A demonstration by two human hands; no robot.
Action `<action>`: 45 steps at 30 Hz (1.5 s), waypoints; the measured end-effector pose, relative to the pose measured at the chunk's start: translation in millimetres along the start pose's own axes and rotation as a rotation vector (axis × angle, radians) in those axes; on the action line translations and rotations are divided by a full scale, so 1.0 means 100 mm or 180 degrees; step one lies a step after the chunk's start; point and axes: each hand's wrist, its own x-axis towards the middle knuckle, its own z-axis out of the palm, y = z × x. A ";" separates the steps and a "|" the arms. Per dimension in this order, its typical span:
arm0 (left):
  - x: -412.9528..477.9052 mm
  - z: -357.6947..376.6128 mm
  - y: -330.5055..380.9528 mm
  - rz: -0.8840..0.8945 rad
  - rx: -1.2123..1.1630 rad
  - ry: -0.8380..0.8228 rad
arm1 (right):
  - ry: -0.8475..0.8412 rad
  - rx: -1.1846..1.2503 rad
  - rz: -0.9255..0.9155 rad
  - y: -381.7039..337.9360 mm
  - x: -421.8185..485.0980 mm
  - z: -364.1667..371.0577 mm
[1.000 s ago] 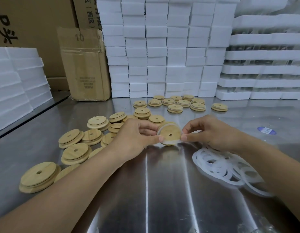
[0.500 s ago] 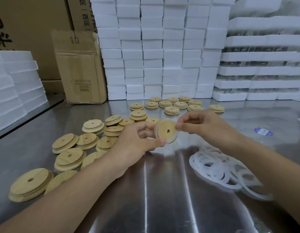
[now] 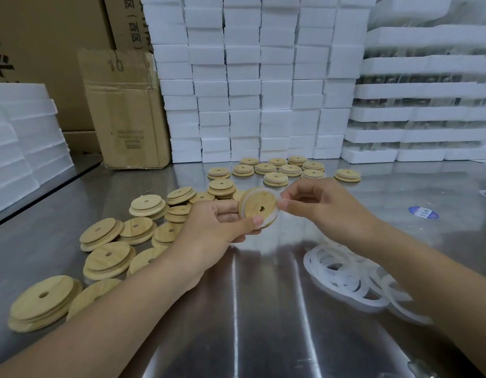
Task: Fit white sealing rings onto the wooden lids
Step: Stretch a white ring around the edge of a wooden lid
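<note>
Holds one wooden lid raised over the steel table, gripped by thumb and curled fingers of the left hand, ring seating evidently unfinished, fingertips of the right hand pinching a white sealing ring at its rim; apparently leaves the far group finished, with near-left bare lids and ring pile outstanding.

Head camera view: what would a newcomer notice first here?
Mid-frame, the left hand holds a wooden lid while the right hand pinches a white ring at its rim. Loose lids lie left on the steel table; spare rings pile at right.
</note>
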 end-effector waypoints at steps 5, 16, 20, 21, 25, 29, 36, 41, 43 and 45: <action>0.00 -0.02 0.02 -0.0065 -0.0211 -0.0083 | -0.0182 0.0093 0.0329 0.02 0.02 -0.12; -0.01 0.03 0.02 0.0043 -0.0422 0.0001 | -0.0057 0.0102 0.0128 -0.05 -0.04 0.06; -0.01 0.05 0.01 0.0198 -0.0209 0.0062 | 0.0022 0.0125 -0.0145 -0.07 -0.06 0.14; -0.01 0.06 0.00 0.0230 -0.0155 0.0077 | 0.0058 0.0107 -0.0199 -0.06 -0.05 0.15; 0.00 0.07 -0.03 0.0291 -0.0085 0.0091 | 0.0128 -0.0034 -0.0316 -0.05 -0.04 0.16; 0.01 0.06 -0.05 0.0239 -0.0163 0.0122 | 0.0043 -0.0142 -0.0276 -0.04 -0.05 0.17; 0.01 0.09 -0.07 0.0324 0.0140 0.0300 | 0.0071 -0.0580 -0.0468 -0.07 -0.12 0.24; 0.00 0.08 -0.05 0.0277 0.0112 0.0254 | 0.0234 -0.0586 -0.0574 -0.10 -0.10 0.25; 0.01 0.06 -0.03 0.0275 0.0170 0.0157 | 0.0191 -0.0425 -0.0481 -0.11 -0.08 0.22; 0.02 0.02 0.00 0.0250 0.0182 0.0100 | 0.0090 -0.0249 -0.0342 -0.13 -0.06 0.17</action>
